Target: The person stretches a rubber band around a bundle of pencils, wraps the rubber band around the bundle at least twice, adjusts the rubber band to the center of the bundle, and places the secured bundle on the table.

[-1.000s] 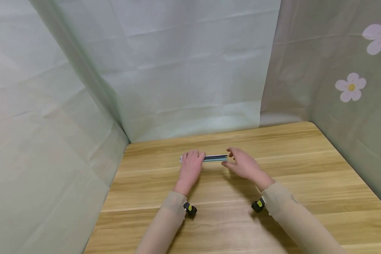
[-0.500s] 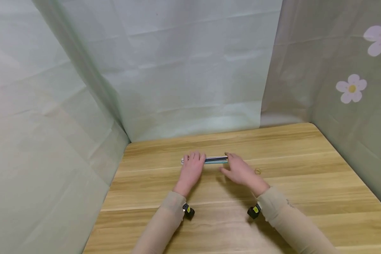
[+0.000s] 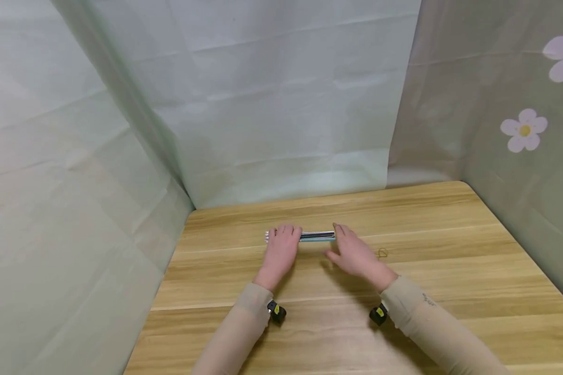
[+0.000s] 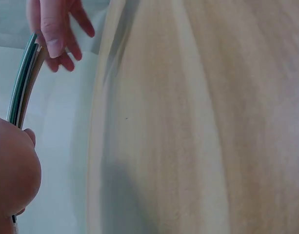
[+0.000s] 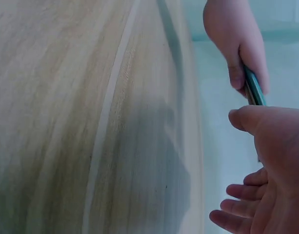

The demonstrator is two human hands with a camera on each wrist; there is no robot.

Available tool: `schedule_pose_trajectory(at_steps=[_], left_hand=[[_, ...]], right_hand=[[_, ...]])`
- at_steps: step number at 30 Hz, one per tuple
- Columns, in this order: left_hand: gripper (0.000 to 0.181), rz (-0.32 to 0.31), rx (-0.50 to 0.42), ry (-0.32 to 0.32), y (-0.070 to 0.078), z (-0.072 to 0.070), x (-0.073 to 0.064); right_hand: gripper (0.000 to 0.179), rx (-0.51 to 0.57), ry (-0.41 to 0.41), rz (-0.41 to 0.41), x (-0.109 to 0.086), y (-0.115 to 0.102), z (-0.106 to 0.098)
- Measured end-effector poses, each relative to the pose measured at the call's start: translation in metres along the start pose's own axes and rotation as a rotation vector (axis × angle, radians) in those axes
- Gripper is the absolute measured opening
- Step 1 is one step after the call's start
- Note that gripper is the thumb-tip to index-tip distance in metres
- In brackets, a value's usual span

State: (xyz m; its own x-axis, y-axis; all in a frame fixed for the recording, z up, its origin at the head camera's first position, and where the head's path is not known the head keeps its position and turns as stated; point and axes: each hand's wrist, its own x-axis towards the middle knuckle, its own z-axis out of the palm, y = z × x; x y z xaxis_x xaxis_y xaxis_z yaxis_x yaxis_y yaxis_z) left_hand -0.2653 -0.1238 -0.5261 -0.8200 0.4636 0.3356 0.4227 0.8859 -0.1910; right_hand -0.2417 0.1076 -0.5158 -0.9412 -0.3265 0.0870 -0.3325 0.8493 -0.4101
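Note:
My left hand [image 3: 283, 247] grips a bundle of slim pencils [image 3: 317, 236], teal, dark and pale, near its left end. Their whitish ends stick out past the fingers on the left. At the right end is my right hand [image 3: 355, 252], its fingertips right at the pencil ends and its thumb held apart below. The right wrist view shows that right hand [image 5: 281, 161] with its fingers extended and spread, the pencils partly hidden behind it. In the left wrist view the teal and brown pencils [image 4: 23, 83] run from the left fist up to the right fingers.
A thin yellowish loop, like a rubber band [image 3: 382, 253], lies on the wooden table [image 3: 450, 291] just right of the right wrist. Pale fabric walls [image 3: 281, 130] enclose the table at the back and both sides.
My right hand has moved slightly down and left, closer against the pencil ends. The thin loop now shows on the table beside my right wrist. My left hand keeps its grip.

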Motion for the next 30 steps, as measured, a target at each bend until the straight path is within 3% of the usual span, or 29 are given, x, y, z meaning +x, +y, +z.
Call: schedule_pose_trajectory(at_steps=[10, 16, 23, 30], left_hand=[[0.027, 0.002, -0.079, -0.076, -0.001, -0.006, 0.006], [0.029, -0.008, -0.102, -0.06, -0.001, -0.007, 0.007], [0.019, 0.025, 0.036, -0.006, 0.0, -0.003, 0.0], [0.014, 0.024, 0.104, 0.047, 0.004, 0.0, -0.001]], right_hand=[[0.087, -0.019, -0.044, 0.052, 0.003, -0.003, 0.0], [0.083, 0.002, -0.038, 0.059, 0.004, -0.006, -0.004], [0.079, 0.187, -0.092, 0.035, 0.0, -0.007, -0.002], [0.09, 0.082, -0.071, 0.053, 0.001, -0.01, 0.003]])
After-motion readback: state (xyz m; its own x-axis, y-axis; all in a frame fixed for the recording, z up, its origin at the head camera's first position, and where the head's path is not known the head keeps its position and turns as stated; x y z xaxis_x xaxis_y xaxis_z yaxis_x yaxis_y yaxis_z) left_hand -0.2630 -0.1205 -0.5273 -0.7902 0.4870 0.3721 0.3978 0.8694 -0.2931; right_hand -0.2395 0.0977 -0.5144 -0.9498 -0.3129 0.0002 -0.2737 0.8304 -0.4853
